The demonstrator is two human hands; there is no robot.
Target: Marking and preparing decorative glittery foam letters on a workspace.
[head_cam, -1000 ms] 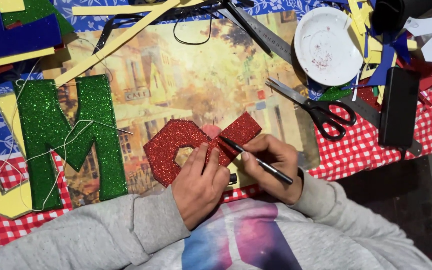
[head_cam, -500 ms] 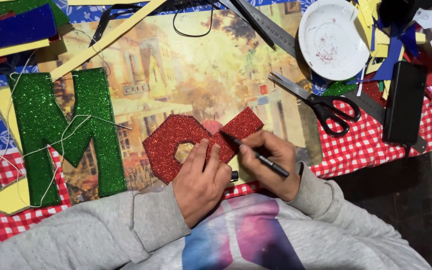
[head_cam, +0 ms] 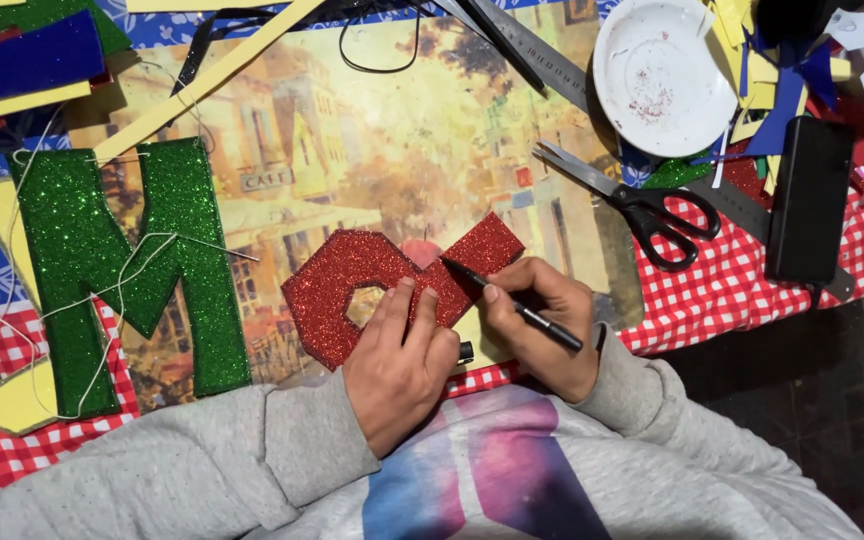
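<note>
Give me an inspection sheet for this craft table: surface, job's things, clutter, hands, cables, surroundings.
Surface: red-and-white checked cloth with a printed street-scene mat laid on top.
Job's things: red glitter foam shape flat on the mat; black pen with its tip on the foam.
Clutter: green glitter letter strung with white thread; scissors; metal ruler; white dish; black rectangular case; coloured foam offcuts.
Hands: left hand presses the foam down, fingers flat; right hand grips the pen.
Cables: thin black cord looped at the top edge.
Surroundings: dark floor at right.
</note>
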